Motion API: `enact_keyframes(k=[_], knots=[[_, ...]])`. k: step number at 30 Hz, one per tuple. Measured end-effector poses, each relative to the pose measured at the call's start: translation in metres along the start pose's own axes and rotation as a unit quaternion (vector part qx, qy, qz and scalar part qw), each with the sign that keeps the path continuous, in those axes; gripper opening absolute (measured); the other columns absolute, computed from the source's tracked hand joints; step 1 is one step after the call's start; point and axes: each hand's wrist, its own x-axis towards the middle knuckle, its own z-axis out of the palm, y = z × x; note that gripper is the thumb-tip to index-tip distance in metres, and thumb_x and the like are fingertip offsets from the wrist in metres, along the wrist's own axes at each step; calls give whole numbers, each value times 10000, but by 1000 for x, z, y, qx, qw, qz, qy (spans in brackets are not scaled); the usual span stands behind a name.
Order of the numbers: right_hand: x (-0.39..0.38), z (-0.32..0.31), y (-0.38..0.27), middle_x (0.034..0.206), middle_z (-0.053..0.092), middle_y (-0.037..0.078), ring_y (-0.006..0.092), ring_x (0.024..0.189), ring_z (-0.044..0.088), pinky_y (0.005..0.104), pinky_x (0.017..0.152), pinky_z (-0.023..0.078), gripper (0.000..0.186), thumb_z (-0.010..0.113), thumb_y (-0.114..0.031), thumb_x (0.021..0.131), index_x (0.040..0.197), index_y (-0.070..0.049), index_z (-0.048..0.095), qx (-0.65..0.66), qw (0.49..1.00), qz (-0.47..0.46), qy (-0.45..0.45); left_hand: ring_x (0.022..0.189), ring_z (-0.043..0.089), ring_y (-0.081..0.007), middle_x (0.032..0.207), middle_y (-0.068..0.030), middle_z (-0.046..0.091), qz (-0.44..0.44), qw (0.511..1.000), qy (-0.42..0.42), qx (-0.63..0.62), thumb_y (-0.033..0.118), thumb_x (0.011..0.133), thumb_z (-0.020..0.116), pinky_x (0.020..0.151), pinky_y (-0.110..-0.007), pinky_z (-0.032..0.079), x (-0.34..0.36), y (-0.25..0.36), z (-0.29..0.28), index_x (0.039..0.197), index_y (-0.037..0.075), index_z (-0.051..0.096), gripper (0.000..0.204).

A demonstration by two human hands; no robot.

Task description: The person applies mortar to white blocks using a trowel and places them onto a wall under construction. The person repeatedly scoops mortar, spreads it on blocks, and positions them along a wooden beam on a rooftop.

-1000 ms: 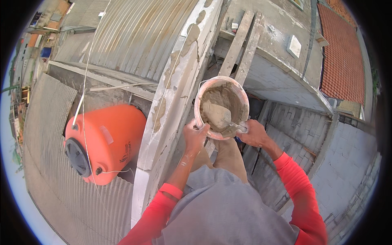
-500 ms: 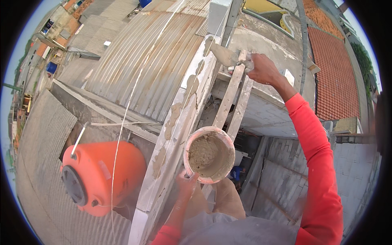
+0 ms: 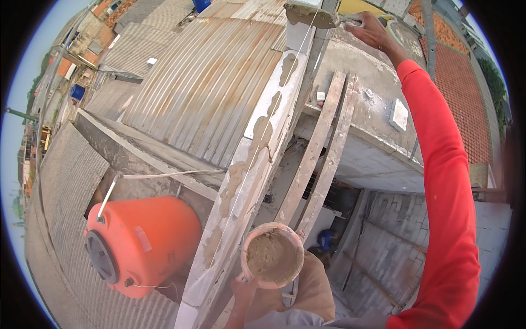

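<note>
On the left we are finding an orange tank (image 3: 159,241) sitting below the wall (image 3: 192,279); we are judging it exposed to splashes, should mortar be dropping over that side. A white string (image 3: 272,112) is running along the wall above uneven mortar patches (image 3: 262,131). We are regarding it as easily snagged by the blade or a forearm, which could be pulling it out of line.

Near the lower edge, the left hand (image 3: 244,287) is clamping the near rim of the bucket (image 3: 290,253), its fingers partly hidden. Mortar (image 3: 263,252) is filling part of the bucket, which is hanging or resting in front of the knees; we are unable to tell which. With one hand showing on the rim, an uneven load could be twisting the bucket out of that grip.

At the top, the trowel (image 3: 312,16) is standing at the far end of the wall, with mortar along it. A tilt could be shedding that mortar off the edge. Below, two planks (image 3: 309,156) are spanning a drop; we are rating a misplaced foot there as the gravest hazard.

Further right, the right hand (image 3: 371,33) is closing its fingers around the trowel's handle, at full stretch. That overreach could be costing balance.
</note>
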Motion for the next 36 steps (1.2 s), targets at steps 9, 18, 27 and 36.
enact_keyframes(k=[9, 18, 27, 36], knots=[[-47, 0, 5, 842, 765, 217, 261, 786, 721, 431, 812, 553, 487, 747, -418, 874, 1052, 32, 811, 43, 997, 48, 33, 778, 646, -75, 836, -28, 773, 24, 1000, -1, -17, 126, 863, 837, 728, -325, 559, 5, 3, 17, 1029, -51, 808, 244], [-9, 54, 31, 942, 837, 186, 318, 818, 793, 450, 714, 590, 341, 750, -401, 964, 1014, -83, 861, -10, 997, 77, -24, 807, 670, -85, 947, -43, 782, 1, 999, -17, -43, 23, 880, 813, 737, -297, 565, 12, 16, 42, 1046, -70, 784, 192], [-120, 11, -22, 895, 727, 237, 410, 823, 709, 526, 816, 539, 360, 739, -295, 897, 1021, 42, 765, 13, 997, 66, -40, 815, 669, -90, 931, -46, 788, 12, 999, -29, -10, 45, 872, 813, 746, -319, 569, 11, 25, 41, 1050, -66, 778, 212], [-119, 113, -68, 1106, 685, 147, 381, 878, 747, 508, 658, 621, 233, 704, -61, 867, 1097, -29, 682, -216, 971, -60, 87, 904, 735, -116, 1003, -93, 835, 38, 998, -36, 38, 164, 893, 873, 827, -348, 591, 18, 20, 47, 1168, -41, 802, 351]])
